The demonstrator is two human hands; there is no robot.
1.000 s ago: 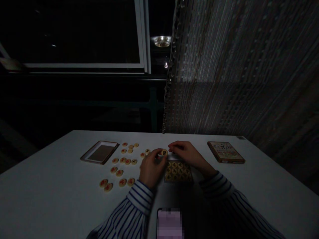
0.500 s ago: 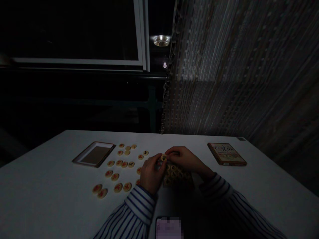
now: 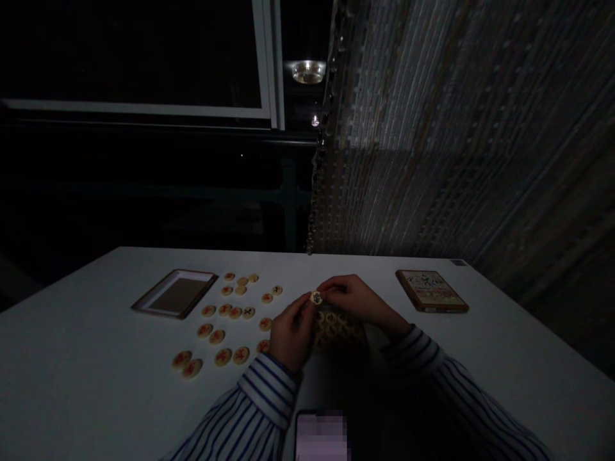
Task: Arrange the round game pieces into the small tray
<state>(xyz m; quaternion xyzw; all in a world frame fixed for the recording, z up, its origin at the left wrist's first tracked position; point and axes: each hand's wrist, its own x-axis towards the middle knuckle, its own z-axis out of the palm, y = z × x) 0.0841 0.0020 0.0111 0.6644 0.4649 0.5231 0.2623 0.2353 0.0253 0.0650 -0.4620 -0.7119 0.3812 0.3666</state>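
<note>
Between my two hands a round Chinese chess piece [image 3: 316, 298] with a dark character is held up. My left hand [image 3: 292, 333] pinches it from the left, thumb and fingers closed. On its right edge, the fingertips of my right hand [image 3: 358, 301] close on the same piece. Just below my hands lies a shadowed group of black-marked chess pieces [image 3: 336, 330], set close together; whether they sit in a tray is too dark to tell. Left of my left hand, several loose chess pieces [image 3: 223, 356], mostly red-marked, are scattered on the white table [image 3: 106, 384].
An open, shallow box lid or tray [image 3: 175, 294] lies at the left. A flat box with a printed cover [image 3: 432, 291] rests at the right. A phone [image 3: 321, 438] is at the near edge. Behind the table hangs a string curtain [image 3: 408, 160] beside a dark window.
The piece between my hands has turned slightly, and its face looks brighter. My hands stay in nearly the same place; the whole view has shifted a little.
</note>
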